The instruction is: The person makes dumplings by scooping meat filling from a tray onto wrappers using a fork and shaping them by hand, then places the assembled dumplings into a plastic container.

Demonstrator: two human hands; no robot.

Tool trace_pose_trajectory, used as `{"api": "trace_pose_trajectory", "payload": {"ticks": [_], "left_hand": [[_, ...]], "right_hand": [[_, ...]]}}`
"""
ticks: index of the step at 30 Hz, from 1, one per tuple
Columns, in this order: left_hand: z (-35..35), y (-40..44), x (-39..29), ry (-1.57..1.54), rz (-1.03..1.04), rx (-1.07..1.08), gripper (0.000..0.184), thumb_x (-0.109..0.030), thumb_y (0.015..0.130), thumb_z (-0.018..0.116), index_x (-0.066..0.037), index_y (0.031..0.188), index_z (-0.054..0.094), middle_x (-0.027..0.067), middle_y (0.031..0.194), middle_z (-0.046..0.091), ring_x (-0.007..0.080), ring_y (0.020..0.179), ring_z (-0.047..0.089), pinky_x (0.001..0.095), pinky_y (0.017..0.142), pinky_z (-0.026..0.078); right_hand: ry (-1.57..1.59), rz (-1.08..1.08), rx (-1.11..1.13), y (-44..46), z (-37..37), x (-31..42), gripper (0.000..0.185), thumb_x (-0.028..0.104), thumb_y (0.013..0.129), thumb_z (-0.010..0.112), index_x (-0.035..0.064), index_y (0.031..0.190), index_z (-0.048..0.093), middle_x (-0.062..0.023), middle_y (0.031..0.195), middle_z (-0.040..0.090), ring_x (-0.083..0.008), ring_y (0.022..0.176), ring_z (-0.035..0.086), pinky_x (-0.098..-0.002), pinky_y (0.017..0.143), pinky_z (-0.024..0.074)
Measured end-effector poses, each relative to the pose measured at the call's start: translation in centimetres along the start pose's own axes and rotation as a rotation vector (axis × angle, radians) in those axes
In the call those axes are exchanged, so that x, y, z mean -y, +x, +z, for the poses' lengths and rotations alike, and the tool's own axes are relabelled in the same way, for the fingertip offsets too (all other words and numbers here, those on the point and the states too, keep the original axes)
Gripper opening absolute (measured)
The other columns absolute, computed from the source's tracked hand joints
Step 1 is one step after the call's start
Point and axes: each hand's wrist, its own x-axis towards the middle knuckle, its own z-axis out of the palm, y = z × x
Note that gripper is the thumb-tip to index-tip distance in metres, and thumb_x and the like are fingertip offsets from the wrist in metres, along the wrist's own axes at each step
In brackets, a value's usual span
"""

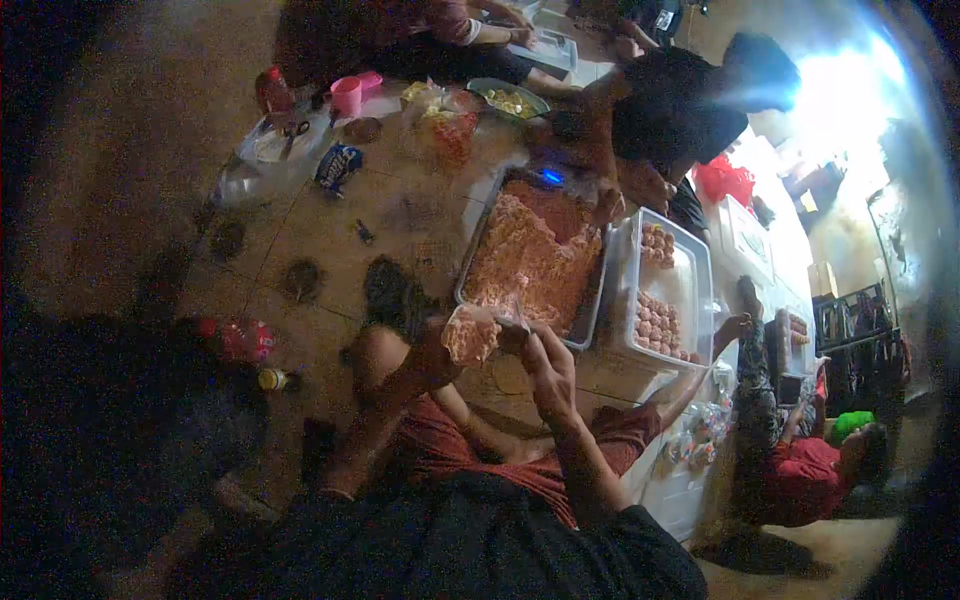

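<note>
In front of my lap, my left hand (433, 352) is closed around a lump of pinkish, coarse mixture (470, 336). My right hand (551, 376) pinches a small spoon-like utensil (513, 323), its tip beside the lump; its exact kind is too blurred to tell. Just beyond both hands lies a wide tray (462, 290) with a thick layer of the same mixture, scooped unevenly at the far side. To its right stands a clear plastic container (708, 290) with rows of round balls (658, 322) in two groups.
A person in black (680, 105) reaches toward the tray's far right corner. Another person in red (800, 480) sits at right. Left on the tiled floor are a blue packet (338, 168), a pink cup (346, 97) and a plastic bag (240, 185). A bowl (508, 98) stands beyond the tray.
</note>
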Motion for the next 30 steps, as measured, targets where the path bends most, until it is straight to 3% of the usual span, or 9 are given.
{"api": "trace_pose_trajectory", "payload": {"ticks": [7, 9, 12, 15, 16, 18, 21, 24, 30], "left_hand": [[2.3, 1.6, 0.3, -0.16, 0.123, -0.274, 0.027, -0.017, 0.091, 0.07, -0.004, 0.113, 0.062, 0.0109, 0.104, 0.068, 0.0192, 0.096, 0.067, 0.0333, 0.083, 0.056], [0.4, 1.9, -2.8, 0.001, 0.13, -0.062, 0.027, -0.017, 0.089, 0.073, -0.004, 0.11, 0.061, 0.0099, 0.103, 0.067, 0.0192, 0.093, 0.066, 0.0328, 0.082, 0.055], [2.2, 2.0, 1.8, 0.462, 0.349, -0.299, 0.031, -0.012, 0.082, 0.08, -0.004, 0.101, 0.058, 0.0061, 0.098, 0.062, 0.0161, 0.087, 0.061, 0.0314, 0.078, 0.052], [1.6, 2.6, -0.2, 1.502, -0.29, 0.223, 0.048, -0.046, 0.098, 0.054, -0.006, 0.123, 0.06, 0.0176, 0.116, 0.066, 0.0294, 0.098, 0.066, 0.0469, 0.089, 0.057], [1.1, 2.1, 0.7, 1.164, -0.087, 0.121, 0.038, -0.038, 0.092, 0.065, -0.006, 0.112, 0.058, 0.0121, 0.106, 0.062, 0.025, 0.091, 0.062, 0.0412, 0.083, 0.054], [0.7, 1.7, 0.9, 0.465, 0.287, -0.069, 0.034, -0.021, 0.08, 0.085, -0.007, 0.088, 0.055, 0.0012, 0.086, 0.055, 0.0162, 0.077, 0.054, 0.0297, 0.07, 0.048], [0.8, 1.8, 0.2, 1.071, 0.09, -0.068, 0.034, -0.025, 0.083, 0.083, -0.006, 0.082, 0.055, 0.0008, 0.079, 0.052, 0.0142, 0.076, 0.053, 0.0272, 0.071, 0.046], [1.3, 1.2, 0.0, 0.458, 0.175, -0.18, 0.034, -0.027, 0.084, 0.081, -0.006, 0.085, 0.055, 0.0013, 0.081, 0.053, 0.0147, 0.077, 0.053, 0.0281, 0.071, 0.046], [2.8, 1.3, 2.5, 0.422, 0.025, -0.225, 0.035, -0.031, 0.088, 0.078, -0.004, 0.093, 0.057, 0.0022, 0.086, 0.054, 0.0157, 0.08, 0.055, 0.0299, 0.072, 0.047]], "right_hand": [[0.22, 0.292, 0.132, -4.1, -1.2, -5.6, 0.021, 0.014, 0.1, 0.063, 0.0006, 0.116, 0.067, -0.0019, 0.091, 0.064, -0.0102, 0.079, 0.058, -0.0279, 0.066, 0.0469], [0.107, 0.129, 0.159, -3.4, -1.4, -4.8, 0.02, 0.012, 0.1, 0.063, 0.0, 0.115, 0.068, -0.0032, 0.093, 0.064, -0.0121, 0.081, 0.059, -0.0291, 0.068, 0.0477], [-0.342, -0.151, 0.167, -2.2, -1.7, -2.8, 0.016, 0.005, 0.098, 0.063, -0.0018, 0.111, 0.07, -0.0085, 0.098, 0.064, -0.0186, 0.086, 0.063, -0.0325, 0.072, 0.0498], [-0.461, -0.019, 0.184, -1.4, -2.3, -0.7, 0.016, 0.003, 0.095, 0.063, -0.0022, 0.11, 0.069, -0.0123, 0.1, 0.065, -0.0214, 0.089, 0.064, -0.0345, 0.076, 0.0508], [-0.228, 0.151, 0.129, -1.2, -2.4, -0.9, 0.017, 0.003, 0.095, 0.063, -0.0027, 0.111, 0.068, -0.0131, 0.101, 0.065, -0.0221, 0.089, 0.064, -0.0355, 0.076, 0.0508], [-0.432, -0.15, 0.064, -1.2, -2.7, -2.4, 0.017, 0.008, 0.098, 0.062, -0.0024, 0.11, 0.067, -0.0086, 0.094, 0.064, -0.0179, 0.081, 0.061, -0.0331, 0.071, 0.0487], [-0.11, 0.248, 0.163, -2.6, -2.8, -4.1, 0.019, 0.013, 0.101, 0.06, -0.0009, 0.111, 0.067, -0.0025, 0.087, 0.061, -0.0121, 0.074, 0.054, -0.0289, 0.066, 0.0445], [0.106, 0.369, 0.316, -3.5, -2.4, -5.3, 0.021, 0.01, 0.1, 0.06, 0.0011, 0.117, 0.068, -0.0012, 0.106, 0.069, -0.01, 0.093, 0.06, -0.0237, 0.079, 0.0484], [-0.256, -0.164, 0.214, -3.3, 0.2, -5.2, 0.02, -0.001, 0.097, 0.056, 0.0016, 0.114, 0.067, -0.0039, 0.098, 0.061, -0.016, 0.09, 0.058, -0.0277, 0.081, 0.0469]]}}
